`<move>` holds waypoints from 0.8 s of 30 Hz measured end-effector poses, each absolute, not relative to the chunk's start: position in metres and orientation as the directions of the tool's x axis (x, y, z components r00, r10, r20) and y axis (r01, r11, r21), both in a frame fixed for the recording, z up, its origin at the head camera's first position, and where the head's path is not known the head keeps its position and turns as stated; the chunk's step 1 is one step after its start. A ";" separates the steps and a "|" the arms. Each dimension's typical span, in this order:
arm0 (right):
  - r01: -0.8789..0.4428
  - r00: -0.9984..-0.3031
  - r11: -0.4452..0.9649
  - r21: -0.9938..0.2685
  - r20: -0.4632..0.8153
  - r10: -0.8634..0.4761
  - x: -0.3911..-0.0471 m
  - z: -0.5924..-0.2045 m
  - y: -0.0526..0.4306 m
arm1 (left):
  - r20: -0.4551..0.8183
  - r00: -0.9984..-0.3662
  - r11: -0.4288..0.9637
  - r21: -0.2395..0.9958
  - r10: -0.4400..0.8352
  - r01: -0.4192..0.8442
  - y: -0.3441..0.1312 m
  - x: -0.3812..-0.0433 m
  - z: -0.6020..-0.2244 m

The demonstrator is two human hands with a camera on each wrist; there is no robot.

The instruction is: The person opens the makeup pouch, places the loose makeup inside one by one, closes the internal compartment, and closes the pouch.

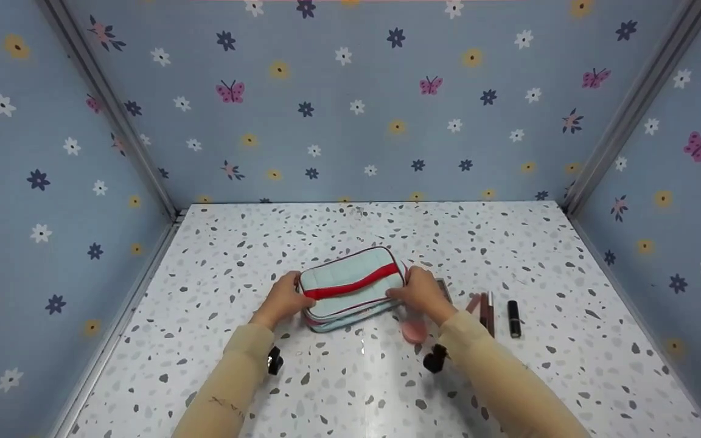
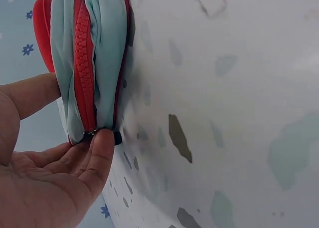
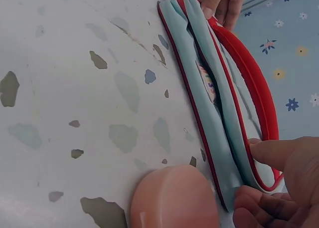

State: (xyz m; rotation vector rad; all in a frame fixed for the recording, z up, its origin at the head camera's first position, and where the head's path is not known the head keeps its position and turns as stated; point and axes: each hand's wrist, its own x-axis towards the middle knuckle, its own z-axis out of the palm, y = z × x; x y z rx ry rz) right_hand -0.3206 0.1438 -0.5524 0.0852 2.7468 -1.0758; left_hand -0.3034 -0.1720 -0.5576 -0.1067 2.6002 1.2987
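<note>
A light-blue zip pouch (image 1: 350,281) with dark red piping and a red carry strap (image 1: 356,285) lies at a slant on the table. My left hand (image 1: 285,299) holds its left end, the thumb on the upper panel. In the left wrist view the fingertips (image 2: 102,143) are right at the end of the red zipper (image 2: 83,58), by a small dark pull. The right end is gripped by my right hand (image 1: 421,293), thumb on top and fingers at the lower edge. Along the pouch's near side in the right wrist view, a fold shows a printed label (image 3: 206,82).
A rounded pink item (image 1: 414,330) lies just below my right hand. Slim brown and pink cosmetic tubes (image 1: 487,313) and a black tube (image 1: 513,318) lie farther right. A grey flat item (image 1: 443,288) is partly behind the right hand. Patterned walls (image 1: 350,109) enclose the speckled table (image 1: 253,237).
</note>
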 end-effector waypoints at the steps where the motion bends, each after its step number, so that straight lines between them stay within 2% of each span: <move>1: 0.127 -0.978 0.740 -0.661 -0.209 -0.018 -0.319 -0.552 0.144 | -0.246 -0.968 0.603 0.780 0.047 -0.169 -0.174 -0.303 -0.558; 10: 0.090 -0.973 0.790 -0.606 -0.222 -0.059 -0.302 -0.548 0.140 | -0.288 -0.952 0.560 0.808 0.106 -0.182 -0.186 -0.298 -0.554; 16: 0.060 -0.976 0.798 -0.599 -0.204 -0.080 -0.291 -0.549 0.139 | -0.285 -0.950 0.595 0.788 0.128 -0.157 -0.191 -0.300 -0.554; 24: 0.046 -0.974 0.836 -0.547 -0.209 -0.084 -0.291 -0.545 0.143 | -0.305 -0.943 0.592 0.788 0.132 -0.171 -0.191 -0.301 -0.554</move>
